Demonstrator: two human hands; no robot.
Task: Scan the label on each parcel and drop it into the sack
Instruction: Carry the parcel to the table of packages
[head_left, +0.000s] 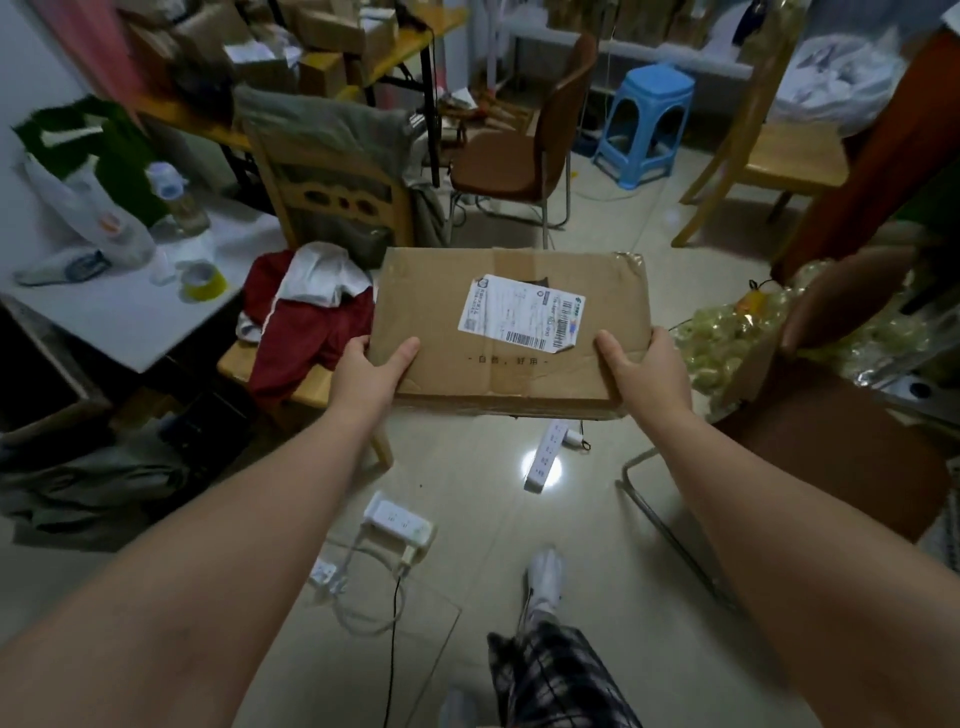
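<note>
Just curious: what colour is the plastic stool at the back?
The stool is light blue, seen in the head view.

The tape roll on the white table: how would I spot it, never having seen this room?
Find the white table left of the held cardboard parcel. Near the table's right corner, closest to the red garment, lies the tape roll. Unlike the bottle and plastic bag behind it, it is a low ring with a yellow side.
</note>
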